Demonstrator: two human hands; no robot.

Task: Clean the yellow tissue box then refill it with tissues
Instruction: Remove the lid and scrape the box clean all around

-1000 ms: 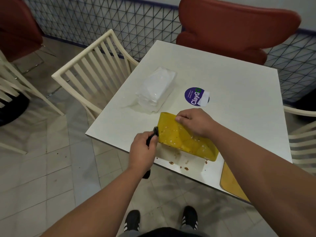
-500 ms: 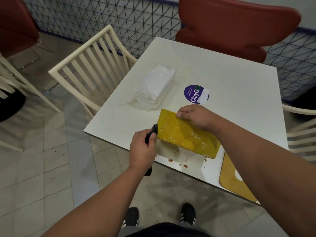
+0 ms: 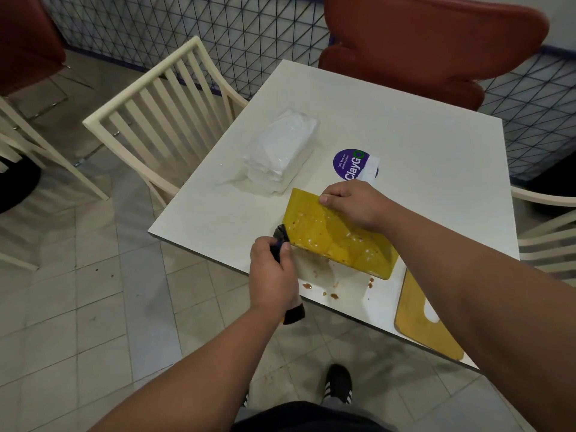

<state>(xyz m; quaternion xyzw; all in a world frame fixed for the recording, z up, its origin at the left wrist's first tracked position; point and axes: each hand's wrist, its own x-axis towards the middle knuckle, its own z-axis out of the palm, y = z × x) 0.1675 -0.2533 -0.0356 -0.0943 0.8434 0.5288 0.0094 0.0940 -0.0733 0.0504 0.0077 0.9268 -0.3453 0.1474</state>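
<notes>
1. The yellow tissue box stands tilted on the white table near its front edge, and I use it as the landmark. Its soiled face is turned toward the camera.
2. The right hand curls its fingers over the box's far top edge and steadies it.
3. The left hand is wrapped round a dark-handled scraper, whose tip touches the box's left end.
4. Brown crumbs lie on the table in front of the box.
5. The wrapped tissue pack lies behind and left of the box; the yellow lid lies to its right front, overhanging the table's edge.
6. Risks, as I judge them: hard scraping could make the tilted box slip, a stray elbow could knock the lid off, and residue could soil the tissues.
</notes>
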